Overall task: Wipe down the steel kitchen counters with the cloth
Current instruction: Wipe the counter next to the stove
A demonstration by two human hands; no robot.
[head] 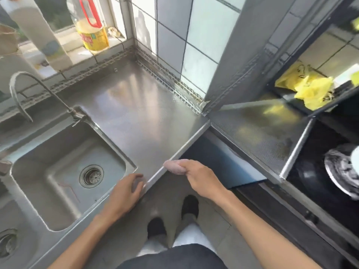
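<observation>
The steel counter fills the middle of the view, running from the tiled corner down to its front edge. My right hand grips a small pale pink cloth, bunched up and pressed against the counter's front edge. My left hand rests on the counter near that same edge, beside the sink, with its fingers bent over the rim. A second, lower steel counter lies to the right of the corner pillar.
A steel sink with a drain and a curved tap sits at left. An oil bottle and a white bottle stand on the window sill. A yellow bag and a black hob with a wok are at right.
</observation>
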